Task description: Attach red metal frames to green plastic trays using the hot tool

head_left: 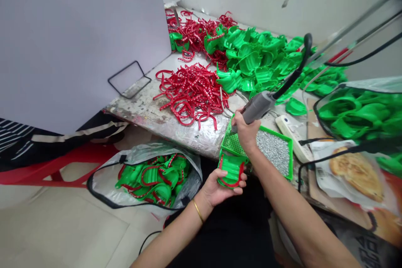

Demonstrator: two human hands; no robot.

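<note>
Our forearms reach up from the bottom of the frame, and beyond them the bench opens out. A white board fills the upper left, and a foil-covered bench runs across the middle. On it, a heap of green plastic shells spreads toward the upper right, a tangle of red plastic rims lies at centre, and a clear bag of green pieces sits at the right edge, with a second bag on the floor at lower left. Closer in lie a green-framed tray of silvery grit and a green mesh panel at its left corner.

The piece in play – a green impression tray with a red rim – sits in our left hand, just below the mesh, its fingers curled round and grasping it. Our right hand clenches a grey power handpiece on a black cable, fingers wrapped round the barrel, the tip pointing down just above the mesh.

The step in hand, we judge, centres on that held piece; the next move calls for a steady approach of tip to piece – they stand apart for now.
</note>
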